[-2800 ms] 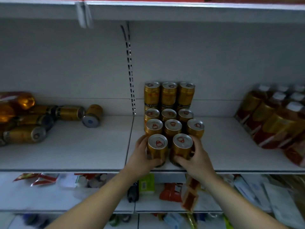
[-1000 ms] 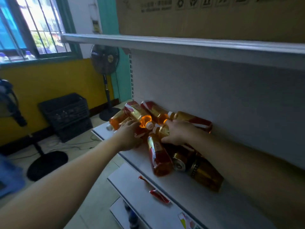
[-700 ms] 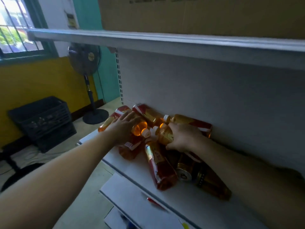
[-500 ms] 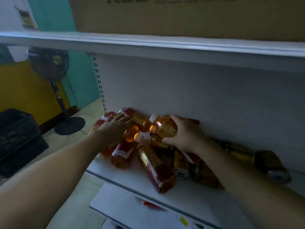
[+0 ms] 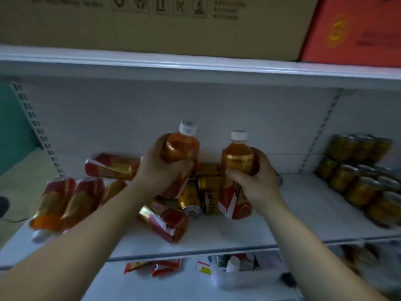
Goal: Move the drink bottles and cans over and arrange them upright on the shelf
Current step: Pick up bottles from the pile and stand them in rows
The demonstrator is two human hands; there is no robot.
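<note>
My left hand grips an amber tea bottle with a white cap, held upright above the heap. My right hand grips a second amber bottle with a red and gold label, also upright, its base low over the white shelf. Beneath and between my hands lies a heap of bottles and gold cans on their sides. More bottles lie at the shelf's left end. Upright gold cans stand in stacked rows at the right.
A cardboard box and a red box sit on the shelf above. The lower shelf holds snack packets and small items. A slotted upright marks the shelf's left edge.
Both hands have each lifted a bottle out of the heap and turned it upright. My view has swung right, so the stacked cans now show at the right.
</note>
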